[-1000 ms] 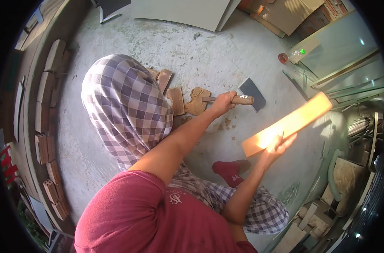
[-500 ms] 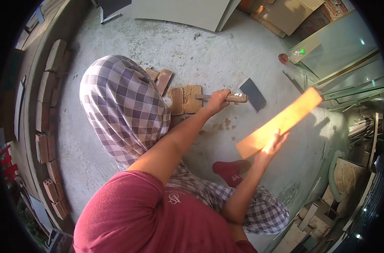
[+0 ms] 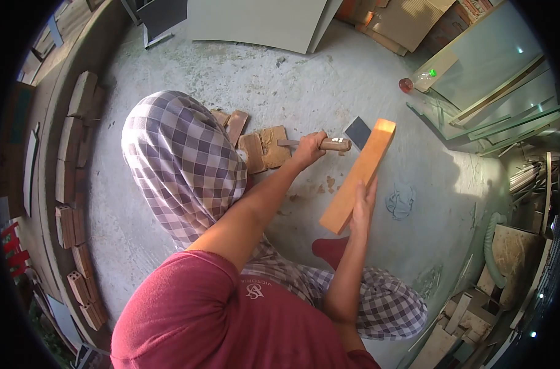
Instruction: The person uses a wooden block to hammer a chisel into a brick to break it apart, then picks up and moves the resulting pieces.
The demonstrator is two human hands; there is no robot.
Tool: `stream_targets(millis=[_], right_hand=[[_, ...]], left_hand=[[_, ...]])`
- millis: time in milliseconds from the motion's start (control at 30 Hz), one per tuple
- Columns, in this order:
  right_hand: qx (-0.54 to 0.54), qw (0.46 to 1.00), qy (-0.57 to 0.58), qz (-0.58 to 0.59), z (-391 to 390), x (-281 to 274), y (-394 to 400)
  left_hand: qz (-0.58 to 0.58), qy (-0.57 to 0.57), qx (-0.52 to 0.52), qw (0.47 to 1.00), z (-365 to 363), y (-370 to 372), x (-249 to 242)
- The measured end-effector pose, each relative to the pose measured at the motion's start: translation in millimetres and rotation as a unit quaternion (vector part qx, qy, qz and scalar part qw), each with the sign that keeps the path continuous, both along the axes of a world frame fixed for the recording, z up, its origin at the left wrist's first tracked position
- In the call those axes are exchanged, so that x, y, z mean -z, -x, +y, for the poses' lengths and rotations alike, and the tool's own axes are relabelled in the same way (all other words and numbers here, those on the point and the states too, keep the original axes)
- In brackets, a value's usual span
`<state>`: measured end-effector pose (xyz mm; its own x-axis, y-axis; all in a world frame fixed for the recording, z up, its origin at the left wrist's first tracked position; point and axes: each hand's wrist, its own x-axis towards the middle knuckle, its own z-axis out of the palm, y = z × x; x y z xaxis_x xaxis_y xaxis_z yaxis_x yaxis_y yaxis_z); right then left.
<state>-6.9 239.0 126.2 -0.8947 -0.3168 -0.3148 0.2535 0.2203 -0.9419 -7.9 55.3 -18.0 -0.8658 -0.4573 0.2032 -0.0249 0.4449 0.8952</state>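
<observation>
My left hand (image 3: 309,151) grips a chisel (image 3: 335,145) by its wooden handle, fingers wrapped round it. The flat metal blade points left, its end at a rough tan-brown slab (image 3: 274,154). Beside that slab lies another brown slab (image 3: 251,152), and two smaller pieces lie behind, partly hidden by my knee. In my right hand (image 3: 363,206) is a long orange-brown wooden block (image 3: 357,178), held near its lower end and tilted up to the right. The block's upper end overlaps my view of a dark flat slab (image 3: 355,131) on the floor.
Brown crumbs (image 3: 327,184) and a crumpled pale-blue sheet (image 3: 401,202) lie on the concrete floor. Bricks (image 3: 65,178) line the left wall. Glass panes (image 3: 507,123) and a bottle (image 3: 424,79) stand at right. Pale boards (image 3: 255,24) lean at the back.
My right hand has brought the wooden block left and turned it more upright, nearer the chisel handle. The chisel has shifted slightly left. The blue sheet has come into view.
</observation>
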Motion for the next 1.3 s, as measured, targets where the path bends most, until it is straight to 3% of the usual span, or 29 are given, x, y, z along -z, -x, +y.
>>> stream_targets(millis=[167, 267, 400, 500, 533, 567, 600, 667, 767, 833, 867, 933, 1033, 1100, 1133, 1167, 1233, 1267, 1300], right_hand=[[0.033, 0.999, 0.007, -0.009, 9, 0, 5], [0.081, 0.989, 0.056, 0.11, 22, -5, 22], [0.158, 0.952, 0.085, 0.247, 6, -84, 19], [0.162, 0.937, 0.112, 0.287, -1, -80, 17], [0.122, 0.94, 0.17, 0.268, 2, -51, 15], [0.079, 0.913, 0.029, 0.398, 12, 1, 25], [0.046, 0.995, 0.018, 0.09, -4, -4, 5], [-0.044, 0.993, 0.049, -0.097, -21, 6, -16], [-0.037, 0.977, 0.103, -0.182, -12, -12, -11], [0.037, 0.992, 0.107, -0.048, -2, -4, 4], [0.059, 0.993, 0.085, -0.057, 10, -8, 23], [0.102, 0.984, 0.146, -0.021, 8, -66, 26], [0.235, 0.944, 0.135, 0.186, -22, -107, 13], [0.187, 0.948, 0.2, 0.16, -24, -73, 8], [0.189, 0.948, 0.202, 0.16, 5, -1, 28], [0.106, 0.968, 0.072, 0.216, 8, 72, 39], [-0.081, 0.988, -0.057, 0.115, -34, 36, -10], [-0.081, 0.988, -0.052, 0.12, -40, 8, -7], [-0.061, 0.998, 0.033, 0.001, -41, -17, -9]], left_hand=[[-0.012, -0.077, -0.08, 0.994, -8, 6, -11], [-0.005, -0.102, -0.099, 0.99, -13, 5, -19], [-0.002, -0.093, -0.085, 0.992, -11, 7, -13], [0.007, -0.079, -0.084, 0.993, -8, 9, -10], [0.001, -0.078, -0.09, 0.993, -8, 9, -10], [-0.005, -0.078, -0.096, 0.992, -8, 10, -10], [-0.002, -0.077, -0.092, 0.993, -10, 10, -9], [-0.009, -0.074, -0.097, 0.993, -15, 9, -8], [0.0, -0.106, -0.116, 0.988, -22, 10, -11], [-0.001, -0.095, -0.115, 0.989, -22, 9, -13], [-0.003, -0.09, -0.109, 0.99, -20, 8, -14], [-0.006, -0.094, -0.109, 0.99, -16, 6, -14], [0.0, -0.097, -0.108, 0.989, -18, 6, -15], [0.003, -0.099, -0.109, 0.989, -18, 6, -16], [0.004, -0.097, -0.107, 0.99, -17, 5, -16], [0.005, -0.095, -0.104, 0.99, -17, 5, -16], [0.0, -0.092, -0.105, 0.99, -21, 3, -9], [-0.002, -0.091, -0.114, 0.989, -28, 8, -9], [-0.002, -0.089, -0.117, 0.989, -32, 9, -13]])
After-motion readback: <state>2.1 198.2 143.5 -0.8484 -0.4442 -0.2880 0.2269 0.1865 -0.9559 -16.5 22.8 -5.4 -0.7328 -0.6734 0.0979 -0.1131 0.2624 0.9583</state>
